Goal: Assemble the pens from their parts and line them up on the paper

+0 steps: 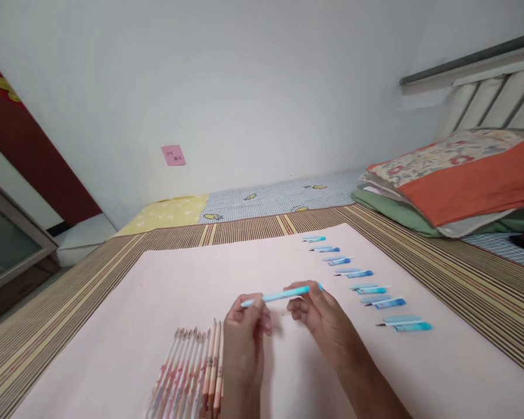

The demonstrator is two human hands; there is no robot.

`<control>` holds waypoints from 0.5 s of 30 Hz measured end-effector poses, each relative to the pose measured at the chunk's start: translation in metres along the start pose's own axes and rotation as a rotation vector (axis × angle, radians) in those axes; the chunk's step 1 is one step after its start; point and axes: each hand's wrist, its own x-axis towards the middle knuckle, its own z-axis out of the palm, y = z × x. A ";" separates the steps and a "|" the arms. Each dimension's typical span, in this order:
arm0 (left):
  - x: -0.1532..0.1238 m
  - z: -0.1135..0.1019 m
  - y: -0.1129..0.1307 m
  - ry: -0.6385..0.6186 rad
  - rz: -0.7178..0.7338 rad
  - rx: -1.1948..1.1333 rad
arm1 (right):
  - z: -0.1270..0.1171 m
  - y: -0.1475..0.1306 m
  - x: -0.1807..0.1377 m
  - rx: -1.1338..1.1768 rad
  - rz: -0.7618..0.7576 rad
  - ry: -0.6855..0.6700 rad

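A light blue pen (282, 295) is held level above the pale sheet (166, 291), spanning both hands. My left hand (245, 326) pinches its paler left end between thumb and fingers. At the brighter turquoise end, my right hand (321, 317) grips with thumb and forefinger, its other fingers curled below. To the right, several small groups of blue pen parts (413, 327) lie in a slanting row, each with blue pieces and a thin dark-tipped piece. Left of my left wrist lies a row of clear pens with pinkish patterns (179, 366), beside several peach-coloured pens (212, 366), partly hidden by my forearm.
The sheet lies on a striped mat (100, 279). Folded bedding with an orange border (471, 180) is piled at the right, near a white radiator (498, 99). A pink note (173, 155) is stuck to the wall, above yellow and checked cloth (271, 198).
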 end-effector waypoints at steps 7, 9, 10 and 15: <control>0.008 -0.042 0.037 0.107 -0.020 0.243 | -0.002 -0.032 -0.016 -0.871 -0.351 -0.094; 0.007 -0.046 0.038 0.035 -0.092 0.346 | 0.011 -0.032 -0.027 -1.123 -0.354 -0.244; 0.007 -0.046 0.037 0.011 -0.117 0.385 | 0.017 -0.029 -0.032 -1.190 -0.310 -0.309; 0.011 -0.043 0.028 0.031 -0.095 0.416 | 0.026 -0.004 -0.037 -1.246 -0.035 -0.388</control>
